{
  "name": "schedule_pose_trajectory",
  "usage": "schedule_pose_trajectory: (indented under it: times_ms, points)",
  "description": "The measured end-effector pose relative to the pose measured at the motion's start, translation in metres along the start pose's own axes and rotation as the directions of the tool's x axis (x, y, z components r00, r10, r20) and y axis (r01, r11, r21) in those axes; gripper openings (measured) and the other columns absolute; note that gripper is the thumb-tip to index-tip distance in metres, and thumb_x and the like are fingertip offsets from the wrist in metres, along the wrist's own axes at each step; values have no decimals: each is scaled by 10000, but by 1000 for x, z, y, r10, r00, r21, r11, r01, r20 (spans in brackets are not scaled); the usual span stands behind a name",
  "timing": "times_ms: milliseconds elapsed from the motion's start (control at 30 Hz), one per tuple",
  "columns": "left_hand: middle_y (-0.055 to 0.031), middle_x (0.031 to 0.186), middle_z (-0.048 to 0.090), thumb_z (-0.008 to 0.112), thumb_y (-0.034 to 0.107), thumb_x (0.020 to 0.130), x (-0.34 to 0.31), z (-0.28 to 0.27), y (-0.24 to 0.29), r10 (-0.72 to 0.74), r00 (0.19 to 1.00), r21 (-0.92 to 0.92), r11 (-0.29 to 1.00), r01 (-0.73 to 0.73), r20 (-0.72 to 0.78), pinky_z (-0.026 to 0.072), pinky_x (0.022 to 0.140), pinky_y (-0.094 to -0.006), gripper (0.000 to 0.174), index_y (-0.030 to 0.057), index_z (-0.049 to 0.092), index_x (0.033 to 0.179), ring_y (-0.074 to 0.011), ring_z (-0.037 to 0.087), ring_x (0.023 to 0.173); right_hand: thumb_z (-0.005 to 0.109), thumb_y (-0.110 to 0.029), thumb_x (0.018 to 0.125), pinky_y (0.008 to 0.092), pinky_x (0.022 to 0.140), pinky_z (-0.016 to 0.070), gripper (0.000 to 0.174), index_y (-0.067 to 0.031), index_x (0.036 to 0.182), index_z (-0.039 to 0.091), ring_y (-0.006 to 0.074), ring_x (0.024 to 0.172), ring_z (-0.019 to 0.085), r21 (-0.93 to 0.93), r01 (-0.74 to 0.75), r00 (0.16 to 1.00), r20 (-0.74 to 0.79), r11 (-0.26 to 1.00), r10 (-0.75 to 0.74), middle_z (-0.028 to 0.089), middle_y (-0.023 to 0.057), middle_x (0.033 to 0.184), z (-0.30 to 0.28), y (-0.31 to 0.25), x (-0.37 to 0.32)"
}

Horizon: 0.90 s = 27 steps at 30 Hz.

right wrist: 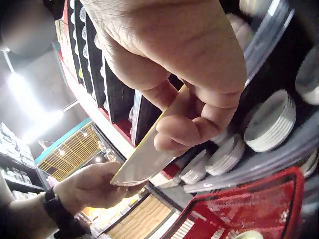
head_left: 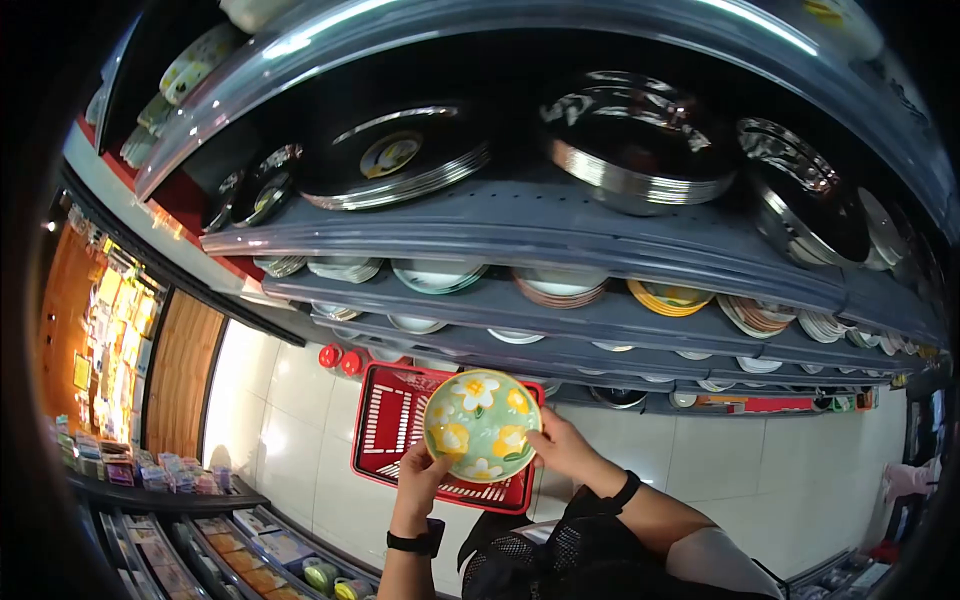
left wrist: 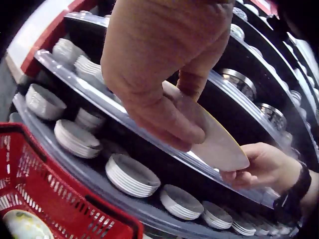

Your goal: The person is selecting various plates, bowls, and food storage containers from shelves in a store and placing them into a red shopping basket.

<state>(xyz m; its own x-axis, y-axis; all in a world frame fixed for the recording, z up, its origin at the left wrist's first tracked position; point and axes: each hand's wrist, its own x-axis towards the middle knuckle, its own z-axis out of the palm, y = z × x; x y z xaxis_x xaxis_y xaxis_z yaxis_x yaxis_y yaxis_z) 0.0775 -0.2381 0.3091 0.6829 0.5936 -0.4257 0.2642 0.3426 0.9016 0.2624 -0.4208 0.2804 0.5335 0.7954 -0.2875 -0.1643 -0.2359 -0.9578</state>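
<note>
A red basket (left wrist: 55, 181) holds a patterned dish (left wrist: 27, 225); above, fingers of left hand (head_left: 420, 480) and right hand (head_left: 566, 446) pinch a floral plate (head_left: 482, 426) beside shelves (head_left: 520, 205) of stacked dishes (left wrist: 132, 177).

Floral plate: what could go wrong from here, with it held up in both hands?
The floral plate could slip: the left hand and right hand pinch it only near its rim, and the tiled floor looks hard.

If it is lowered into the red basket, it might knock against the patterned dish lying there, perhaps chipping one of them.
</note>
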Motion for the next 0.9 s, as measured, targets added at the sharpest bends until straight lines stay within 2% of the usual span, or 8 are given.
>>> schedule_pose_trajectory:
  times_ms: [33,167,267,333,433,567,833,900]
  points:
    - [-52,978,684,613,-28,872,2,18,9,48,998,53,997,-49,30,600,747,-283,253,17,634,1120,-134,676,851,515,-112,980,228,500,471,198,-42,1165,503,70,561,571,39,-50,999,-11,998,50,624,29,807,-18,-4,-4]
    - [-49,999,668,593,39,929,8,104,39,118,984,32,992,-123,130,603,747,-284,228,-6,598,1152,-128,667,899,529,-96,968,204,454,442,232,-35,1191,527,62,536,564,186,35,983,-183,982,-1,641,32,802,-90,-28,-33]
    - [-67,952,671,589,120,963,14,167,65,86,963,47,994,-101,255,601,690,-272,252,-15,564,1174,-130,678,837,535,-66,936,200,406,414,225,-18,1155,564,75,494,568,176,62,944,-329,982,0,642,39,737,-146,-49,-56]
    - [-80,864,661,583,212,982,26,200,72,-31,886,138,990,-37,462,589,621,-266,290,-24,548,1147,-140,678,735,526,-55,922,204,391,406,184,-5,1089,586,84,474,563,231,104,920,-392,967,-6,636,45,707,-177,-58,-63]
    - [-77,779,638,581,248,982,37,254,91,-25,877,195,978,-79,479,568,567,-267,292,-25,552,1081,-145,655,631,511,-63,928,202,384,395,191,-9,1093,591,81,454,542,243,146,869,-495,959,-7,625,41,688,-212,-71,-63]
    - [-71,800,642,560,252,988,72,299,103,-28,880,248,963,-103,474,560,573,-267,268,-8,570,1052,-138,647,637,526,-64,911,208,372,388,163,-2,1042,602,97,452,554,211,229,808,-585,950,-65,626,57,686,-249,-88,-52]
    - [-62,732,624,543,208,970,125,340,112,68,934,276,945,-173,351,517,510,-268,209,9,600,945,-140,620,570,558,-63,897,234,345,359,99,23,893,609,111,420,538,186,300,736,-669,936,-103,589,61,612,-284,-86,-8]
    - [-62,720,622,539,195,966,133,343,111,74,943,297,938,-176,325,510,496,-265,195,11,595,937,-139,615,556,577,-134,931,216,342,350,157,3,867,621,95,431,535,137,269,750,-650,953,-118,600,61,611,-287,-87,-4]
